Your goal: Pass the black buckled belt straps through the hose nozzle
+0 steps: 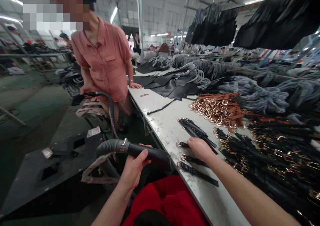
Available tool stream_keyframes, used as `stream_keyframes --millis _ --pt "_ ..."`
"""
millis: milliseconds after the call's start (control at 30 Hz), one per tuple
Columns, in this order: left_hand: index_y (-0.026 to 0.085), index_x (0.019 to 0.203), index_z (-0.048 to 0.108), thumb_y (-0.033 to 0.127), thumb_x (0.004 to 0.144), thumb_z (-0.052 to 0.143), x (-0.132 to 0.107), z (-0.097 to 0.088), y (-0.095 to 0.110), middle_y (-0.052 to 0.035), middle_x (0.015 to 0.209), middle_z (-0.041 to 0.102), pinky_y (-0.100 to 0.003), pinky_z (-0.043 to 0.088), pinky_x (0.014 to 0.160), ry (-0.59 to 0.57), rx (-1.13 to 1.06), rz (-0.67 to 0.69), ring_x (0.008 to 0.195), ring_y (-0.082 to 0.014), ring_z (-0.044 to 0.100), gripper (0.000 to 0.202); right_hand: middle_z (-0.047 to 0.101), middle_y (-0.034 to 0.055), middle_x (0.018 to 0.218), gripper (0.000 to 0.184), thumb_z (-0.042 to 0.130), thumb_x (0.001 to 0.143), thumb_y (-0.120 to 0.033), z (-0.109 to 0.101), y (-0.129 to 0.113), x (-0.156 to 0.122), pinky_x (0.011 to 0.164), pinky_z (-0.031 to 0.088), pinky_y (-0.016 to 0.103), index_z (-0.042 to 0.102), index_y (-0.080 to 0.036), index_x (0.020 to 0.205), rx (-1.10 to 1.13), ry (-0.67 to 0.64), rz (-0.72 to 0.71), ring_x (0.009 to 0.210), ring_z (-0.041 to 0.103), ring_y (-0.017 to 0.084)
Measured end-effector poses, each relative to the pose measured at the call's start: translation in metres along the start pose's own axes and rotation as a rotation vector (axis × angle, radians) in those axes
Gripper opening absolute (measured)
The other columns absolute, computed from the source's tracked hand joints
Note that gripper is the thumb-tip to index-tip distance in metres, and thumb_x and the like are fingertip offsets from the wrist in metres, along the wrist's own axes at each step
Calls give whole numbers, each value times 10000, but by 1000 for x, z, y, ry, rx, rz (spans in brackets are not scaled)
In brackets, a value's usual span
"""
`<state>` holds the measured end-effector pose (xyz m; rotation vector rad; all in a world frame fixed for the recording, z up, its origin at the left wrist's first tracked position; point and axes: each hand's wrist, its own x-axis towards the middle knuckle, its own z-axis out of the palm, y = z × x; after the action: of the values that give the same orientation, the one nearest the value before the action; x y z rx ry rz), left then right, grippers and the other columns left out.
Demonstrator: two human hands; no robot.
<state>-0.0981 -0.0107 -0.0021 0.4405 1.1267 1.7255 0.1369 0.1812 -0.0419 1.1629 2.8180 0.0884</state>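
Black leather strap with gold-toned buckle [183, 144]: flat on the white, scuffed counter [166, 132], buckle end toward the near edge. Right hand [200, 148] rests on it, fingers drawn narrow; pinched or only pressed, cannot tell. Two similar black buckled straps [198, 175] lie just beside, spaced apart, roughly parallel. Bare surface runs between the buckles and the edge.

Left hand [137, 162]: wrapped around a smooth black tubular nozzle [157, 156], thumb on top. Nozzle mouth is at the counter edge; contact cannot be told. Metal clamp joins it to a grey ribbed hose [107, 146].

Farther side of the straps: bundle of narrow black straps [196, 129]; heap of brown leather tabs with shiny gold-toned rings [220, 110]; dense pile of black buckled straps [277, 149]. Beyond: grey-wrapped looped coils [257, 92], flat black sheets [172, 86].

Left: black box-like stand [67, 166] with rectangular openings, interior too dark to read. Co-worker in salmon shirt [103, 62] stands at the counter edge, one palm on it.
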Motion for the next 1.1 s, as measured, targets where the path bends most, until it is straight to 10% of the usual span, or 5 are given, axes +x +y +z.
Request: stream_keyframes --millis 333,667,1100 --pt "195 984 502 278 673 731 -2 1 2 -54 980 669 -213 511 581 45 -30 -9 861 -176 640 395 633 85 810 153 497 803 -113 -9 2 20 740 320 294 627 -160 739 -97 -77 -285 828 558 182" --pt "183 984 515 281 676 731 -7 -7 6 -54 977 674 -220 510 596 64 -25 -7 840 -159 631 388 596 43 834 233 372 854 -218 24 13 3 641 333 232 595 -178 801 171 96 147 736 539 130" --pt "192 1006 487 287 678 730 -8 0 8 -64 1003 662 -227 495 608 75 -15 -24 861 -161 621 419 648 74 915 309 451 785 -359 17 13 -7 733 409 274 630 -170 952 461 88 296 827 590 187"
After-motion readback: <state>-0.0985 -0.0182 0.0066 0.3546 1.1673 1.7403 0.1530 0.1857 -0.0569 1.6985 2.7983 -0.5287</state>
